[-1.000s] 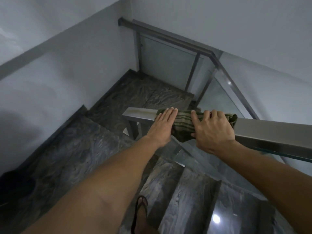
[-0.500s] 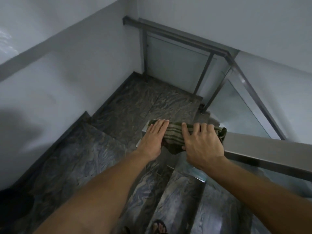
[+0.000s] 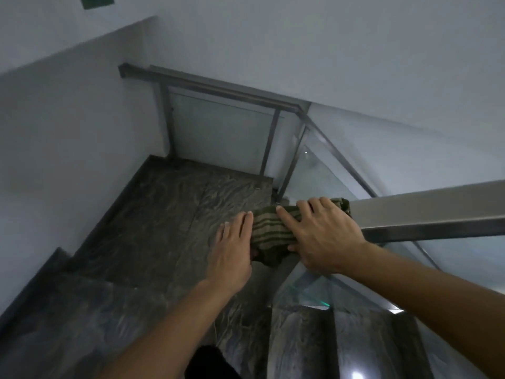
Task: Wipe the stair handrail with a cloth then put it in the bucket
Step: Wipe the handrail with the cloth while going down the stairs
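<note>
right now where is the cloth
In the head view the green striped cloth sits right of centre, draped over the end of the metal handrail, between the left hand and the right hand that presses on it.

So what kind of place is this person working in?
An indoor stairwell, most likely at a turn between flights: dark marbled stone steps, a metal handrail above glass panels, and plain painted walls. Both hands press a striped cloth onto the rail's end.
</note>
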